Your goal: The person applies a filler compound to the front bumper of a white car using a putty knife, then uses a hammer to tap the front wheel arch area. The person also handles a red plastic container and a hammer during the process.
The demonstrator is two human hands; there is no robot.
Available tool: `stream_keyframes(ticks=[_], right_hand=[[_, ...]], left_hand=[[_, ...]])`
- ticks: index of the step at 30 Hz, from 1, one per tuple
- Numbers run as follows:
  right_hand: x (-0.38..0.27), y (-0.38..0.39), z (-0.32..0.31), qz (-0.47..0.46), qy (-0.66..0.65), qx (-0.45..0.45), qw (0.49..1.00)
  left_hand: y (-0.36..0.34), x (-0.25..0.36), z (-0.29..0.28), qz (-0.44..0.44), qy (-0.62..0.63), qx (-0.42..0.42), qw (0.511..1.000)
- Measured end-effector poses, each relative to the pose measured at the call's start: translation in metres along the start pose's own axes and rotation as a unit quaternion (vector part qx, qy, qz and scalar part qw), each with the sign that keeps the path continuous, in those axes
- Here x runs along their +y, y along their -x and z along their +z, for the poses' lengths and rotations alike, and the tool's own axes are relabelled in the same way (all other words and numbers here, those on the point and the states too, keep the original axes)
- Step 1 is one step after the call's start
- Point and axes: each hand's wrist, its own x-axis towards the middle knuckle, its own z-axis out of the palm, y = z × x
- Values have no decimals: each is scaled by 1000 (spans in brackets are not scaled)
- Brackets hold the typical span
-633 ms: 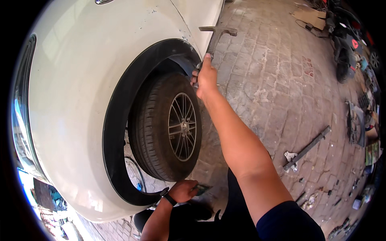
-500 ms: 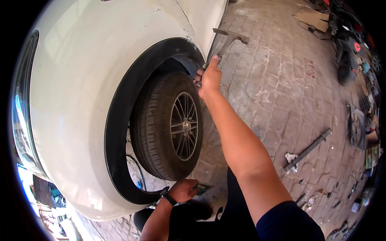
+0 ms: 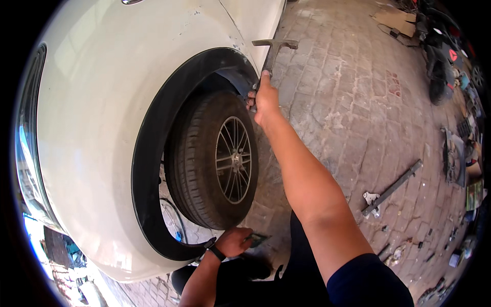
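Observation:
My right hand (image 3: 266, 102) is closed around the handle of a metal hammer (image 3: 275, 47), out at arm's length beside the rear edge of the wheel arch. The long T-shaped head points up and away, overlapping the car's lower edge and the paving. Below the wheel (image 3: 209, 158), my left hand (image 3: 234, 242) is closed, with a dark watch on its wrist. A flat dark green piece (image 3: 258, 239) sticks out from its fingers; its kind is unclear. The black tire with its multi-spoke rim sits inside the black arch trim (image 3: 148, 169) of a white car (image 3: 97, 133).
Brick paving (image 3: 337, 128) stretches to the right. On it lie a dark metal bar (image 3: 393, 187) and a small silvery bracket (image 3: 372, 203). Assorted car parts and a flattened cardboard piece (image 3: 396, 21) line the right side. A cable (image 3: 176, 217) hangs behind the tire.
The hammer head has swung left toward the car, and the handle stands more upright. My right hand has shifted only slightly; my left hand is almost still.

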Motion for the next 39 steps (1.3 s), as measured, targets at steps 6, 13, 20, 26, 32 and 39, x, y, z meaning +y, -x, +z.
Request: stream_keyframes(ticks=[6, 13, 20, 26, 32, 39], right_hand=[[6, 6, 3, 45, -20, -12, 999], [5, 18, 7, -41, -109, 77, 990], [5, 27, 5, -37, -27, 14, 999], [21, 41, 15, -65, -10, 38, 997], [6, 41, 12, -37, -87, 21, 995], [-1, 46, 12, -12, -4, -4, 1000]], left_hand=[[-3, 5, -2, 3, 10, 9, 1000], [0, 1, 4, -7, 4, 9, 1000], [-2, -6, 6, 13, -4, 6, 1000], [-3, -1, 2, 8, -2, 1, 1000], [-1, -3, 7, 18, 2, 4, 1000], [1, -5, 10, 12, 6, 12, 1000]])
